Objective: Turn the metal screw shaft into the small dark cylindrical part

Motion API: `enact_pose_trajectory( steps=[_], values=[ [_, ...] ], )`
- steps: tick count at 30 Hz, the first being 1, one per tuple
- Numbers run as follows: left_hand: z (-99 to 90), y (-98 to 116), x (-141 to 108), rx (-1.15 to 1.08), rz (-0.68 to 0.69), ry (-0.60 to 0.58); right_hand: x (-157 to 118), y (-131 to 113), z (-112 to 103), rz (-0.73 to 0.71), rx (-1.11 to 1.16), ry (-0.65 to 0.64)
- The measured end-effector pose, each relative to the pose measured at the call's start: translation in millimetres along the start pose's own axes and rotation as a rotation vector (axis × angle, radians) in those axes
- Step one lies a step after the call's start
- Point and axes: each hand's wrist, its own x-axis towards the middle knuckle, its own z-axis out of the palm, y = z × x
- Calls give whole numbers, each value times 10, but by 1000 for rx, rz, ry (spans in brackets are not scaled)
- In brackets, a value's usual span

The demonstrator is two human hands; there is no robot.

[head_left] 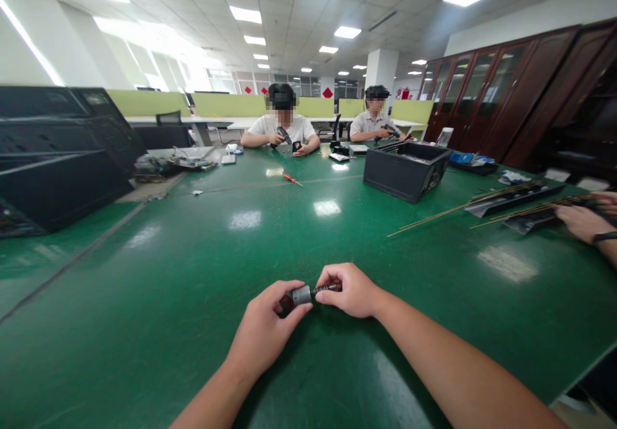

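Note:
My left hand (pixel 260 326) is closed on a small grey metal cylinder (pixel 301 295) that looks like a little motor housing, pinched between thumb and fingers. From the right, my right hand (pixel 351 291) grips a thin dark ridged shaft (pixel 328 288). The shaft points at the right end of the cylinder. Whether the two parts are joined I cannot tell. Both hands are low over the green table (pixel 193 275), near its front middle. My fingers hide part of the shaft and the cylinder's left end.
An orange-handled screwdriver (pixel 290 178) lies farther back. A black open box (pixel 400 173) stands at the right rear, with long thin rods (pixel 434 216) nearby. Black computer cases (pixel 62 159) are at left. Another person's hand (pixel 581 222) is at right; two people sit opposite.

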Motion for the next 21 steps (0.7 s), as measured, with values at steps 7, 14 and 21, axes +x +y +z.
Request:
enact_pose_trajectory(
  steps=[7, 14, 21],
  values=[
    [-5, 11, 3, -1, -3, 20, 3, -1, 0, 14, -3, -2],
    [-4, -14, 1, -9, -4, 33, 5, 22, 17, 29, 32, -15],
    [-10, 1, 3, -4, 5, 45, 9, 34, 17, 56, 63, -24]
  ],
)
